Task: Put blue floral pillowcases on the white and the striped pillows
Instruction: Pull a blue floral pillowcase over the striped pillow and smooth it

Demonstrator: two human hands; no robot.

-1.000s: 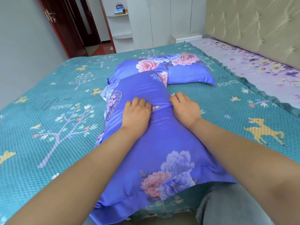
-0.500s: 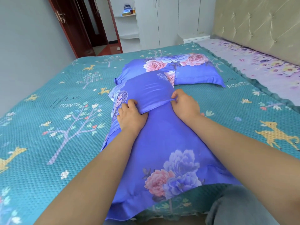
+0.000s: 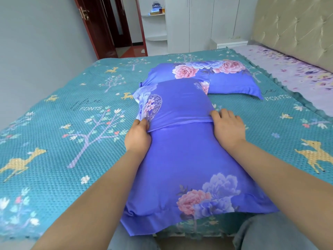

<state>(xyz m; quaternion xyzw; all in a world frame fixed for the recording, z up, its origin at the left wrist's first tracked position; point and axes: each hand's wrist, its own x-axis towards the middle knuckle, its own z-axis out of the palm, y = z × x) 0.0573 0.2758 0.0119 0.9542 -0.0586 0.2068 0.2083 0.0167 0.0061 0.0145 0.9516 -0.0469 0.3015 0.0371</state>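
Observation:
A pillow in a blue floral pillowcase [image 3: 187, 163] lies lengthwise on the bed in front of me, its flap end overlapping at the middle. My left hand [image 3: 137, 136] grips the flap's hem at the pillow's left side. My right hand [image 3: 228, 128] rests on the right side with fingers on the same hem. Behind it lies a second pillow in a blue floral pillowcase [image 3: 212, 78], flat and crosswise. No white or striped pillow fabric shows.
The bed carries a teal bedspread [image 3: 54, 134] with trees and deer. A lilac floral sheet [image 3: 297, 76] and padded headboard [image 3: 295, 27] are at the right. A white wardrobe [image 3: 201, 22] and red door [image 3: 97, 24] stand beyond the bed.
Both hands have slid apart along the flap's hem, the left to the pillow's left edge and the right to its right edge. The flap now lies flatter across the pillow.

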